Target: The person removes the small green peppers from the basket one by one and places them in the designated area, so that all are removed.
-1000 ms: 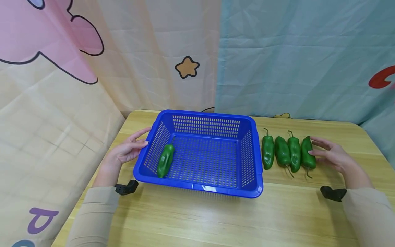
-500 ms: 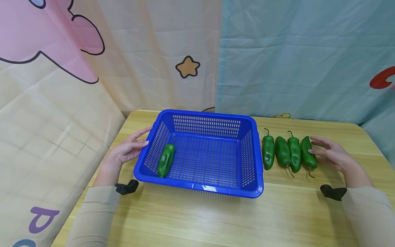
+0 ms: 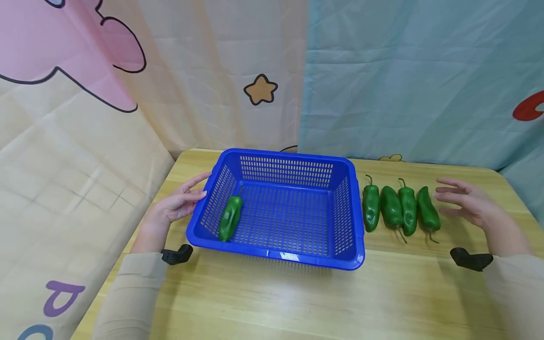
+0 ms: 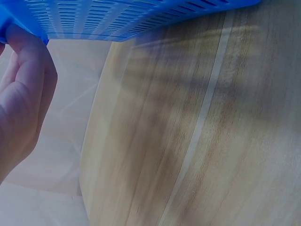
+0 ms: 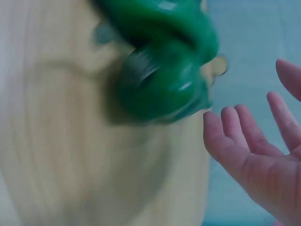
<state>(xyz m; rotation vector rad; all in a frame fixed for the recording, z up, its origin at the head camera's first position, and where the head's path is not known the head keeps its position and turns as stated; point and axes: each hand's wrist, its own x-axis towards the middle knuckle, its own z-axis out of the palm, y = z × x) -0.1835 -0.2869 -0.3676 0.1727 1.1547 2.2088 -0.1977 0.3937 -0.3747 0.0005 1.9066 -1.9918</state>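
My left hand (image 3: 178,206) is at the left side of a blue plastic basket (image 3: 272,255), its visible fingers fairly straight and touching the rim. In the left wrist view the fingertips are partly hidden by the basket's edge (image 4: 94,19). Inside the basket, along its left wall, lies one green pepper (image 3: 231,218). To the basket's right, several green peppers lie side by side on the table, the rightmost pepper (image 3: 428,211) nearest my right hand (image 3: 465,200). That hand is apart from it, holding nothing, fingers spread in the right wrist view.
A light wooden table (image 3: 272,302) carries everything. Printed curtains (image 3: 382,85) hang behind it and along its left side. Close to the basket's right wall lies the leftmost loose pepper (image 3: 371,208). A black wrist device (image 3: 471,259) sits at the right sleeve.
My right hand has let go of the rightmost pepper and moved away to the right. That pepper now lies tilted the other way. The left hand and basket stay in place.
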